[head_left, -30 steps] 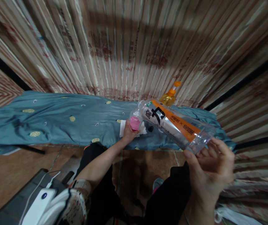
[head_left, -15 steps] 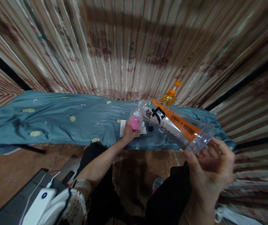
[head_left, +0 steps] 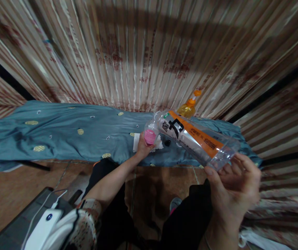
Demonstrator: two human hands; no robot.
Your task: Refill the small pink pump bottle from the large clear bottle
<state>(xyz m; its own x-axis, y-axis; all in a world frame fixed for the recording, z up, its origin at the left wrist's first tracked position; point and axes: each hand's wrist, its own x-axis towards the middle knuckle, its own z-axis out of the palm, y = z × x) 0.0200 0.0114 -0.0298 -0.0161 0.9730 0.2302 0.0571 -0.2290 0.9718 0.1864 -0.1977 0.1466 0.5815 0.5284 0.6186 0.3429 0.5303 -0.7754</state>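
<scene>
My right hand (head_left: 234, 184) pinches the base of a clear plastic drink bottle (head_left: 198, 135) with an orange and silver label. The bottle is tilted, its neck lower and pointing left. My left hand (head_left: 145, 147) is closed around a small clear bottle with a pink label (head_left: 150, 136), held over the cloth. The two bottle mouths meet or nearly meet; I cannot tell whether they touch or whether liquid flows. Beneath the small bottle lies a white tissue (head_left: 136, 143). A small black cap-like thing (head_left: 167, 142) rests just right of it.
A yellow pump bottle with an orange top (head_left: 187, 109) stands behind the drink bottle. The blue patterned cloth (head_left: 60, 135) covers a long narrow table against a curtain (head_left: 138, 52). At lower left, a white power bank (head_left: 43, 227) with a cable lies by a dark surface.
</scene>
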